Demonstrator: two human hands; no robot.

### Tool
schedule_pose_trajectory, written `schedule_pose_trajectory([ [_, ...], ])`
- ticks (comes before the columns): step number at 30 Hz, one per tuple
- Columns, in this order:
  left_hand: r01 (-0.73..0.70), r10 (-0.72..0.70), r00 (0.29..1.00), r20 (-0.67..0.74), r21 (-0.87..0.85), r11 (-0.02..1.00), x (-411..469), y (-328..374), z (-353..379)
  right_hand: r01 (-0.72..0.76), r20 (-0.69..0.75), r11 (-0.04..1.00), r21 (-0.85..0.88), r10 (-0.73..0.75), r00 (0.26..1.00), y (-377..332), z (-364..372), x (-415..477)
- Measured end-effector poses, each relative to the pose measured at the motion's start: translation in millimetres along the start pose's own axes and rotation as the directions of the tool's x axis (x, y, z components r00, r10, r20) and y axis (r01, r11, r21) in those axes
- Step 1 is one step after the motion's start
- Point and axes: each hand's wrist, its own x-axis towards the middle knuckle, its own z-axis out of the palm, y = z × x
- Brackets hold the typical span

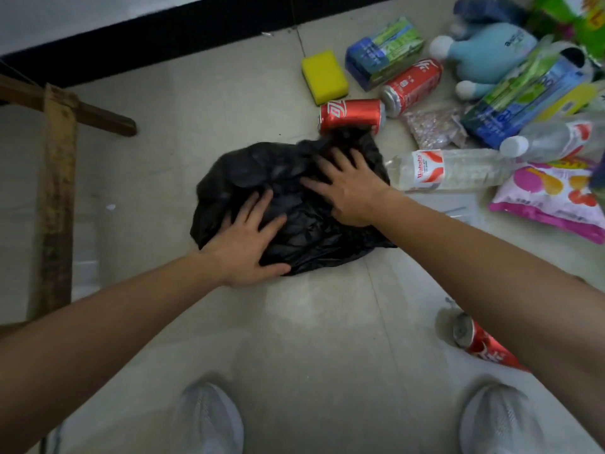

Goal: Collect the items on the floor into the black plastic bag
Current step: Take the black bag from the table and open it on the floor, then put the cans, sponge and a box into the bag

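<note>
A crumpled black plastic bag [258,178] lies flat on the tiled floor in the middle of the view. My left hand [252,244] rests on its near left part with fingers spread. My right hand [350,188] presses on its right part, fingers apart. Just beyond the bag lies a red can [352,114], with a second red can [412,85] behind it. A clear water bottle [448,170] lies to the right of the bag. A third red can [484,345] lies near my right forearm.
A yellow sponge [324,75], tissue packs [383,52], a blue plush toy [487,55], a pink snack bag [553,198], a second bottle [550,140] and a glitter packet [432,127] crowd the upper right. A wooden frame [57,191] stands at the left. My shoes [209,417] are at the bottom.
</note>
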Motion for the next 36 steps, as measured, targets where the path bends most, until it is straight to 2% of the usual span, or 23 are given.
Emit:
schedule_pose_trajectory([
  [1, -0.032, 0.036, 0.995, 0.097, -0.041, 0.999, -5.3, -2.8, 3.4, -0.072, 0.094, 0.997, 0.02, 0.07, 0.993, 7.5, 1.7, 5.7],
  [3, -0.099, 0.105, 0.976, 0.192, -0.041, 0.994, -14.8, -5.5, 4.1, -0.181, 0.235, 0.975, 0.131, 0.147, 0.961, 22.5, -3.3, 12.5],
  [5, -0.144, 0.136, 0.977, 0.163, 0.037, 0.989, -17.7, -5.3, -2.8, -0.188, 0.245, 0.948, 0.255, 0.124, 0.961, 28.2, -11.6, 11.8],
  [6, -0.168, 0.162, 0.985, 0.067, 0.103, 0.98, -15.2, -3.4, -8.8, -0.172, 0.218, 0.935, 0.312, 0.106, 0.97, 28.3, -14.0, 9.9],
  [7, -0.193, 0.21, 0.974, -0.081, 0.177, 0.965, -10.5, -0.6, -15.8, -0.158, 0.163, 0.91, 0.383, 0.102, 0.981, 27.5, -15.4, 6.4],
  [8, -0.212, 0.269, 0.933, -0.238, 0.238, 0.948, -3.6, 2.4, -24.1, -0.128, 0.065, 0.882, 0.453, 0.111, 0.992, 26.6, -16.9, 1.5],
  [10, -0.239, 0.371, 0.803, -0.466, 0.319, 0.917, 12.0, 5.4, -42.5, -0.022, -0.219, 0.888, 0.46, 0.137, 0.966, 25.0, -12.4, -12.0],
  [11, -0.242, 0.402, 0.753, -0.52, 0.35, 0.905, 21.6, 2.8, -50.2, 0.019, -0.358, 0.913, 0.408, 0.141, 0.923, 23.8, -8.8, -19.3],
  [12, -0.223, 0.416, 0.74, -0.528, 0.391, 0.893, 30.9, -1.0, -59.1, 0.043, -0.459, 0.939, 0.343, 0.127, 0.879, 21.8, -4.4, -26.8],
  [13, -0.171, 0.387, 0.778, -0.494, 0.426, 0.888, 40.0, -5.3, -66.5, 0.041, -0.496, 0.959, 0.281, 0.109, 0.862, 17.9, 1.0, -35.0],
  [14, -0.097, 0.306, 0.846, -0.435, 0.44, 0.893, 48.4, -10.6, -70.4, 0.013, -0.469, 0.973, 0.231, 0.099, 0.878, 12.3, 9.8, -42.9],
  [15, -0.023, 0.193, 0.912, -0.362, 0.425, 0.905, 56.9, -16.4, -71.1, -0.027, -0.387, 0.981, 0.193, 0.101, 0.917, 6.6, 19.7, -50.3],
  [17, 0.076, -0.018, 0.985, -0.17, 0.338, 0.938, 71.0, -29.0, -62.0, -0.091, -0.142, 0.987, 0.13, 0.109, 0.984, -1.2, 38.5, -63.6],
  [19, 0.118, -0.136, 0.988, 0.071, 0.212, 0.97, 79.3, -38.7, -47.1, -0.083, 0.02, 0.991, 0.101, 0.081, 0.997, -4.0, 53.4, -70.4],
  [21, 0.13, -0.161, 0.971, 0.175, 0.177, 0.976, 81.3, -44.9, -38.8, -0.058, 0.044, 0.977, 0.206, 0.05, 0.998, -1.9, 52.6, -70.2],
  [22, 0.122, -0.149, 0.979, 0.138, 0.192, 0.974, 81.1, -47.6, -37.9, -0.043, 0.004, 0.952, 0.301, 0.044, 0.999, -0.5, 47.9, -69.0],
  [24, 0.111, -0.089, 0.991, -0.1, 0.249, 0.962, 79.5, -50.4, -45.1, 0.013, -0.191, 0.876, 0.482, 0.09, 0.978, 1.9, 37.8, -69.8],
  [26, 0.1, 0.012, 0.922, -0.387, 0.266, 0.959, 81.8, -48.9, -57.4, 0.104, -0.473, 0.836, 0.539, 0.198, 0.858, 9.2, 31.5, -71.6],
  [28, 0.107, 0.027, 0.815, -0.579, 0.197, 0.974, 88.1, -42.9, -70.4, 0.116, -0.617, 0.816, 0.566, 0.326, 0.716, 18.6, 26.9, -75.0],
  [30, 0.119, -0.013, 0.749, -0.662, 0.115, 0.986, 103.2, -32.1, -82.3, 0.064, -0.638, 0.778, 0.625, 0.461, 0.617, 27.0, 25.2, -78.8],
  [32, 0.064, -0.021, 0.714, -0.7, 0.036, 0.997, 128.3, -18.9, -93.9, 0.007, -0.613, 0.737, 0.676, 0.557, 0.561, 35.0, 31.2, -83.7],
  [34, -0.022, 0.004, 0.714, -0.701, -0.016, 1.0, 157.1, -2.5, -104.9, -0.068, -0.577, 0.726, 0.684, 0.596, 0.558, 43.0, 43.9, -92.4],
  [36, -0.089, 0.055, 0.735, -0.675, -0.016, 0.996, 185.0, 14.6, -114.9, -0.132, -0.544, 0.739, 0.661, 0.593, 0.594, 51.1, 59.1, -104.0],
])
